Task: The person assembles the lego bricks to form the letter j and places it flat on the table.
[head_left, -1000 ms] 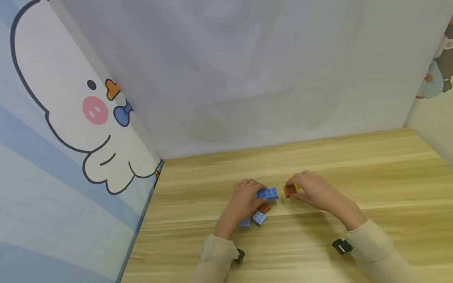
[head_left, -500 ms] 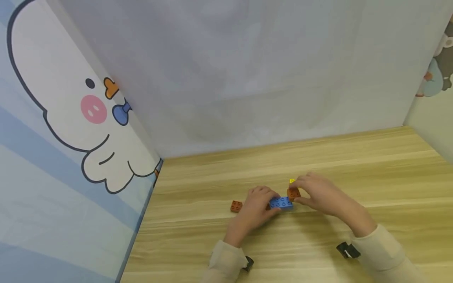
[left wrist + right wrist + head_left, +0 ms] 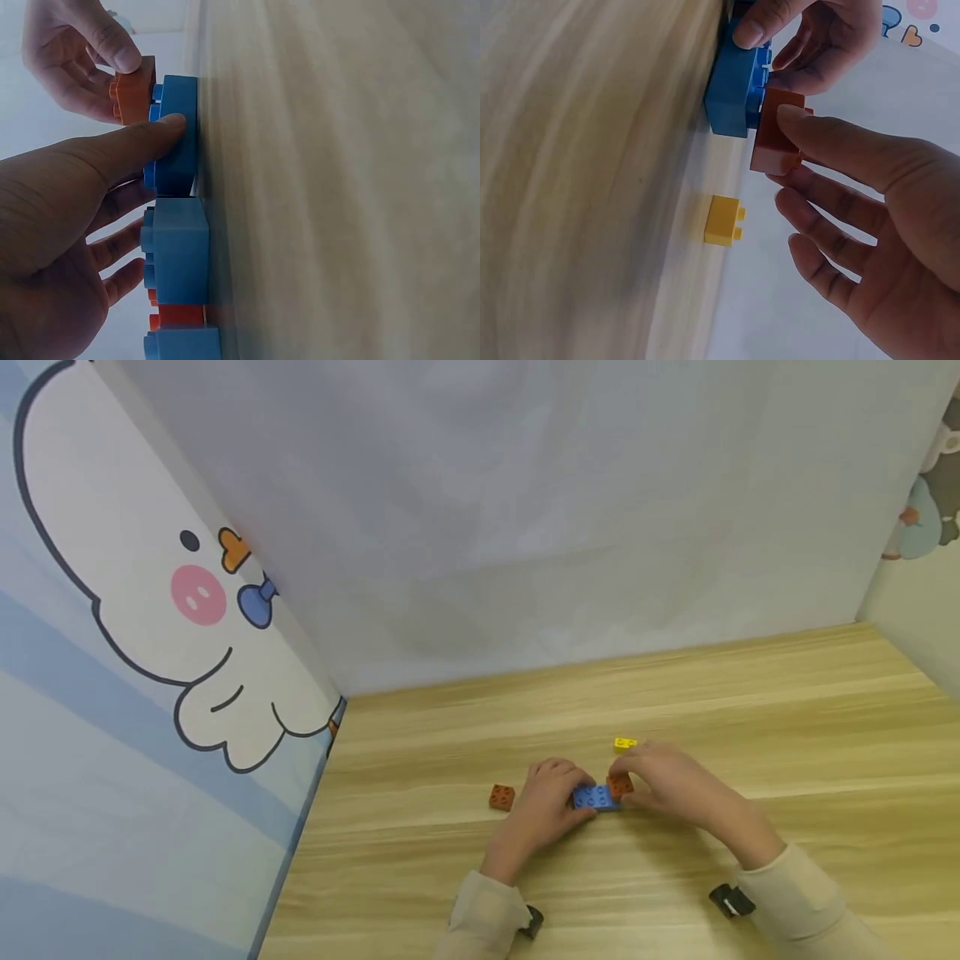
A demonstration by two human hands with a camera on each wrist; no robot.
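Observation:
A long blue toy brick lies studs-up on the table, and my left hand grips its left part between thumb and fingers. My right hand pinches a reddish-brown square brick over the blue brick's right end. In the right wrist view the brown brick sits at the blue brick's end studs, partly overhanging. Light blue bricks and an orange-red one show beside the left hand in the left wrist view; the hand hides them from the head view.
Behind the right hand stands a small yellow brick. Another brown square brick lies left of the left hand. A pale curtain hangs behind the wooden table, and a cartoon-printed panel borders its left side.
The left hand has moved right with the long blue brick, uncovering a brown brick on the left. The right hand has brought its brown brick onto the blue brick's right end, away from the yellow one.

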